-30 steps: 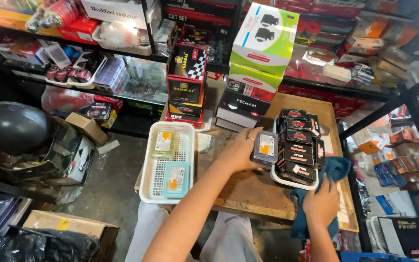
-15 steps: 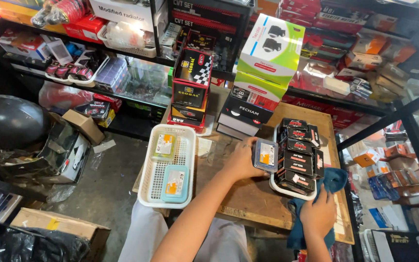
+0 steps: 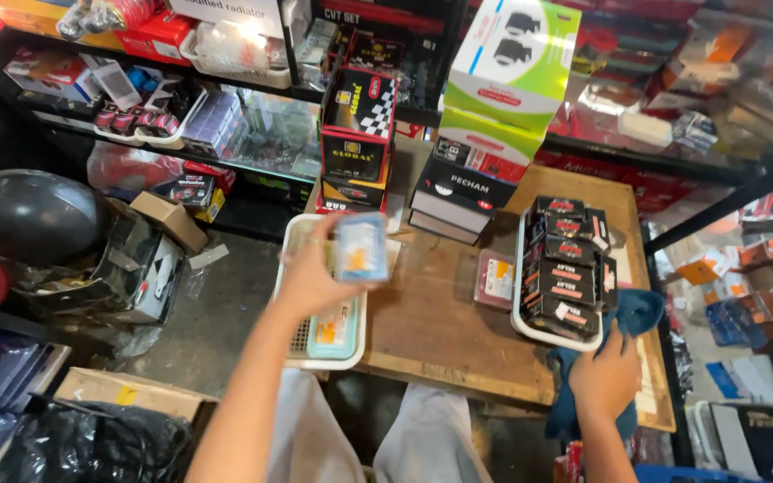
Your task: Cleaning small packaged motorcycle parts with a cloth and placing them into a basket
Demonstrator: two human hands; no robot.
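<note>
**A:** Clear blister pack (image 3: 360, 248) with the orange part inside, that's what I'd watch. The left hand (image 3: 310, 273) has it lifted above the white mesh basket (image 3: 290, 259), pinched at one edge by fingers and thumb. It looks blurred, so I'd judge the hold as light. A loose pinch on slick plastic could let it slip.

**B:** And if it slips?

**A:** Best case it lands in the basket beside the teal pack (image 3: 333, 328) lying there. But that basket sits at the near left corner of the desk (image 3: 440, 331) and seems to overhang the edge, so a bump from the wrist could tip it toward the floor.

**B:** What about the other side?

**A:** The right hand (image 3: 606, 380) lies flat and spread on a blue cloth (image 3: 639, 313) at the front edge, gripping nothing that I can see. The cloth hangs partly off the desk and touches the white tray (image 3: 530, 324) of black and red boxes (image 3: 565, 264). Dragging the cloth could pull that tray along.

**B:** Anything further back?

**A:** A pinkish pack (image 3: 496, 279) lies loose between basket and tray. Behind it, the green and white carton (image 3: 507, 67) tops a leaning stack of boxes (image 3: 458, 192); a knock to the desk might topple it forward.
</note>
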